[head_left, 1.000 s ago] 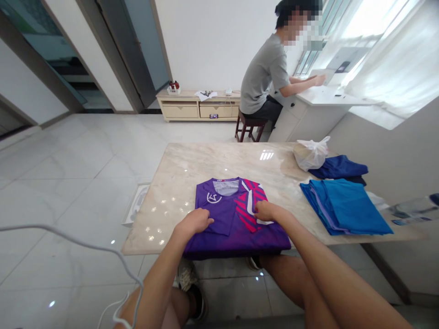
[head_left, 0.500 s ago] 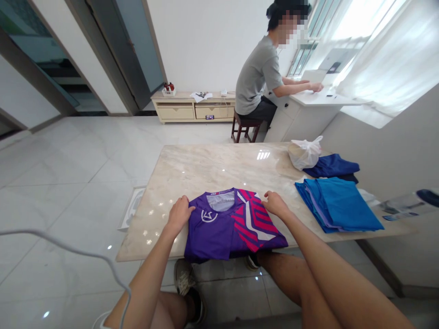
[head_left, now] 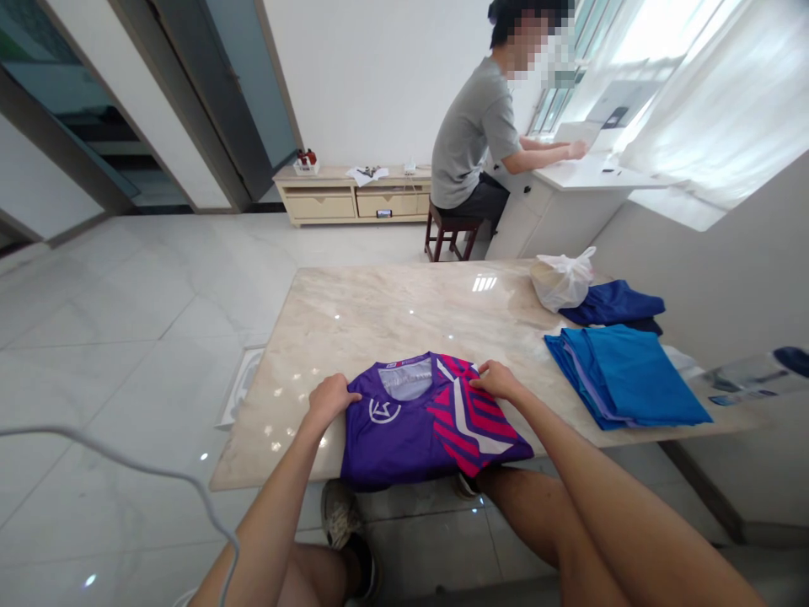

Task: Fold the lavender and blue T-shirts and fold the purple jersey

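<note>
Jersey point(head_left: 417, 426) slid nearer, white chest logo point(head_left: 384, 411)

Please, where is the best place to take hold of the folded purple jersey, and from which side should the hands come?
Probably at its two upper corners beside the collar, coming from the left and right edges. The purple jersey lies flat and folded, so only its edges offer a grip. The left hand and right hand already rest on those corners; its lower edge overhangs the table.

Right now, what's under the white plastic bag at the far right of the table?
The white plastic bag rests partly on a dark blue garment lying on the marble table. How far that garment reaches beneath the bag is hidden.
</note>
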`<state>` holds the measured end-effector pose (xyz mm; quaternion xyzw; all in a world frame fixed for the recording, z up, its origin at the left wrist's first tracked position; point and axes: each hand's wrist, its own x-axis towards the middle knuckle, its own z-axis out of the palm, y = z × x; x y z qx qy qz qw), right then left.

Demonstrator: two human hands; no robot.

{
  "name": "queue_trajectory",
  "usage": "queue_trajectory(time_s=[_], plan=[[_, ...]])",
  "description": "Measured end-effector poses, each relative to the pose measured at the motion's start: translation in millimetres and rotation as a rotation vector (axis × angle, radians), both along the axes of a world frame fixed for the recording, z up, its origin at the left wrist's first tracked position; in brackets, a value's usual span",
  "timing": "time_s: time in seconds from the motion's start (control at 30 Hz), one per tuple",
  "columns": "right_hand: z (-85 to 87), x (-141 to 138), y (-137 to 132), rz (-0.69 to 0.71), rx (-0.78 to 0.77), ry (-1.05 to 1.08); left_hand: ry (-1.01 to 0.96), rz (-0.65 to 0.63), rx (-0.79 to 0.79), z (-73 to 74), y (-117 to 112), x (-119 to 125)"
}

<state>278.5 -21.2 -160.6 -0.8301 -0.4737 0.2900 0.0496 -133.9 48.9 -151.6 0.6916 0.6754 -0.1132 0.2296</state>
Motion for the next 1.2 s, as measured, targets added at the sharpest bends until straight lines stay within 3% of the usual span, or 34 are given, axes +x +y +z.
queue_trajectory(time_s=[0.13, 0.27, 0.5, 0.7, 0.77, 0.87, 0.97, 1.07, 1.13, 1.2], plan=[[3.7, 0, 2, 0.067, 0.003, 0.040, -0.007, -0.051, -0.016, 3.3, 1, 1], [7.7, -1, 2, -0.013, 0.078, 0.151, -0.131, -0.032, 0.081, -0.2, 5, -1], [23.0, -5, -14, -0.122, 0.059, 0.442, -0.252, 0.046, -0.002, -5.3, -1, -3], [34.9, 8, 7, -0.054, 0.186, 0.301, -0.204, 0.097, 0.147, 1.4, 7, -2], [37.9, 12, 30, -0.029, 0.261, 0.210, -0.188, 0.106, 0.215, 9.6, 25, 3], [45.0, 15, 76, -0.051, 0.360, 0.138, -0.168, 0.122, 0.331, 29.0, 69, 14], [60.7, 17, 131, -0.094, 0.538, 0.158, -0.215, 0.147, 0.498, 56.9, 126, 25], [87.2, 18, 175, -0.061, 0.783, 0.222, -0.348, 0.149, 0.691, 90.2, 175, 34], [106.0, 21, 189, 0.007, 0.913, 0.214, -0.432, 0.126, 0.809, 109.7, 190, 38], [118.8, 25, 184, 0.082, 1.007, 0.172, -0.497, 0.076, 0.915, 120.0, 184, 39]])
